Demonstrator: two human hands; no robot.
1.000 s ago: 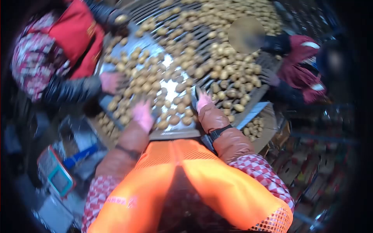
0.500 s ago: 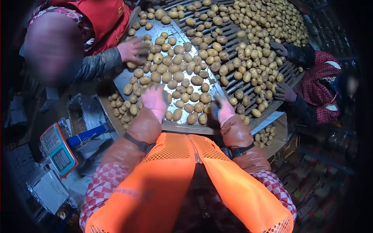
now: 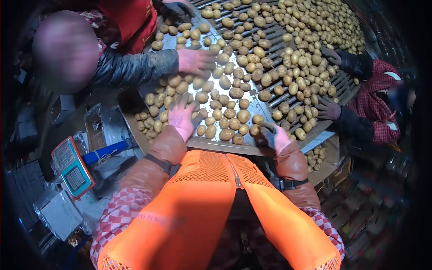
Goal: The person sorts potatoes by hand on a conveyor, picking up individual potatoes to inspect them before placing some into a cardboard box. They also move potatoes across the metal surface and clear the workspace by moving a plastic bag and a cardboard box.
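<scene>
Potatoes lie spread over a metal tray [image 3: 210, 145] in front of me. My left hand [image 3: 182, 118], in a pink and grey glove, rests with spread fingers on potatoes at the tray's left side. At the tray's right front corner, my right hand [image 3: 275, 137] has its fingers apart, its fingertips beside a potato [image 3: 255, 130]. Across the tray, a co-worker's gloved hand [image 3: 196, 62] reaches over potatoes from the left.
A slatted rack [image 3: 275, 92] heaped with potatoes stands on the right, with another person's hands [image 3: 329, 108] on it. A scale [image 3: 73, 168], a blue tube [image 3: 106, 152] and wrapped boxes [image 3: 60, 216] are at the left.
My right hand has moved right along the tray's front edge. The co-worker's hand at the left has reached further right, and potatoes at the tray's left have shifted towards its left edge.
</scene>
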